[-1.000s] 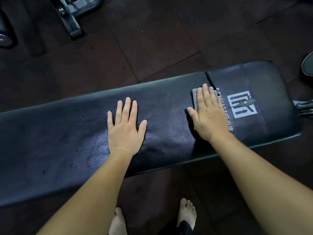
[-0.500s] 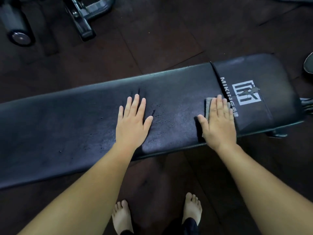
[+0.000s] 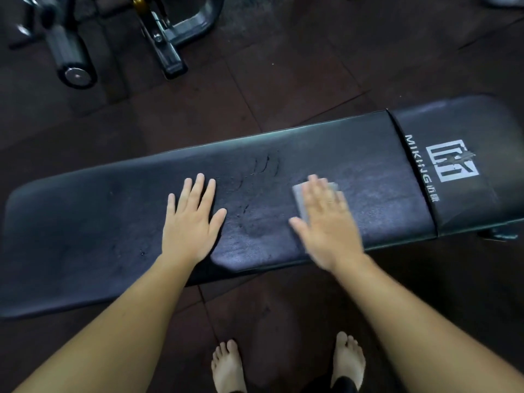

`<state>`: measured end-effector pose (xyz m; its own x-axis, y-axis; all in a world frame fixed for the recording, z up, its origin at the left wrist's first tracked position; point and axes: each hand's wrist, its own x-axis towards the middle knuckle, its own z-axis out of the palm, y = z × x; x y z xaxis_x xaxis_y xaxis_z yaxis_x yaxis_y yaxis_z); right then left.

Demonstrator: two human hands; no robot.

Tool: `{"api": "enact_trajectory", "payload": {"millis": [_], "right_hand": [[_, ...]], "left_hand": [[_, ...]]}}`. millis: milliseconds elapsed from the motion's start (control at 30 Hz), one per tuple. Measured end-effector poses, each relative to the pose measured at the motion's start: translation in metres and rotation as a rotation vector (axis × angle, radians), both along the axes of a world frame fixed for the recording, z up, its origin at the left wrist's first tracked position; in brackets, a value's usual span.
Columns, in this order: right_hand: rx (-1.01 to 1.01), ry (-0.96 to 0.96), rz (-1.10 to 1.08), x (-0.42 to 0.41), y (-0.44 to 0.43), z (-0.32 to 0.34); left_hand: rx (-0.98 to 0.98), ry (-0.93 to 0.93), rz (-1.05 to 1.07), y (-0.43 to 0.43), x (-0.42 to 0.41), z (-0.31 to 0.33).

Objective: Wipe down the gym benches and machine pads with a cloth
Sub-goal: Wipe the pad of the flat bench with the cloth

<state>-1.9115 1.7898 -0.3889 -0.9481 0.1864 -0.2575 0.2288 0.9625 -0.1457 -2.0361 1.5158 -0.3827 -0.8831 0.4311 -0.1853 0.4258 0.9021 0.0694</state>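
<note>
Cloth [image 3: 301, 197] lies on the padded table [image 3: 85, 236] beneath the blurred right grip [image 3: 326, 225], fingers straight, pressing it; the left grip [image 3: 190, 222] rests nearby. Its fingers are spread flat.

Dim light, right hand [image 3: 326, 222] motion-blurred

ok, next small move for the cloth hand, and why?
Probably slide the right hand, flat on the grey cloth, toward the left hand, over the streaked patch of the bench pad. Those marks lie between the two hands and look unwiped; the left hand rests flat on the pad.
</note>
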Motion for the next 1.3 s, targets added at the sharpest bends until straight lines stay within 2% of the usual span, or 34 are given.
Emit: {"api": "enact_trajectory", "payload": {"millis": [100, 167, 233, 367, 467, 600, 733, 900, 1000, 1167, 1300], "right_hand": [[0.012, -0.040, -0.206, 0.007, 0.033, 0.007], [0.019, -0.017, -0.284, -0.002, 0.007, 0.010], [-0.004, 0.014, -0.240, -0.019, -0.043, 0.009], [-0.077, 0.038, 0.025, -0.043, -0.122, 0.001], [-0.062, 0.037, 0.102, -0.048, -0.075, 0.000], [0.018, -0.019, -0.211, -0.061, 0.035, 0.007], [0.007, 0.035, -0.346, -0.118, 0.017, 0.008], [-0.054, 0.044, -0.024, -0.163, -0.073, 0.006], [-0.058, 0.024, 0.076, -0.154, -0.042, 0.005], [0.014, 0.013, -0.258, -0.117, 0.064, 0.006], [0.018, 0.039, -0.364, -0.138, 0.019, 0.006]], "left_hand": [[0.018, 0.028, 0.000, -0.001, 0.001, -0.007], [0.029, 0.045, 0.004, -0.002, 0.001, -0.011], [0.047, 0.055, -0.002, -0.004, 0.002, -0.013], [0.053, 0.056, -0.004, -0.005, 0.000, -0.017], [0.035, 0.054, -0.002, -0.005, 0.000, -0.018], [0.036, 0.054, -0.005, -0.005, -0.001, -0.020], [0.048, 0.058, 0.004, -0.004, -0.001, -0.022], [0.035, 0.066, 0.008, -0.004, 0.000, -0.021], [0.027, 0.058, 0.009, -0.003, 0.000, -0.021], [0.026, 0.047, 0.005, -0.002, 0.000, -0.021], [0.048, 0.062, -0.002, -0.004, 0.000, -0.021]]}}
